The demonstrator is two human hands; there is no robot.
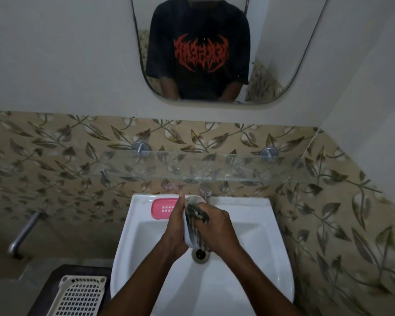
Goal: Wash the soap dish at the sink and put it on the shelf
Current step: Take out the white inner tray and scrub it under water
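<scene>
Dish (188, 226) — white, held upright on edge over the sink (249, 236), just above the drain (200, 253). Left hand (177, 226) grips its outer side; right hand (217, 226) presses a dark scrubber (197, 216) into it. Behind the sink's rim lies a pink tray (162, 208) — the glass shelf (192, 165) above.

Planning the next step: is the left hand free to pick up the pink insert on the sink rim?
Probably not yet. The left hand holds the white soap dish while the right hand scrubs it; the pink insert itself lies uncovered.
</scene>
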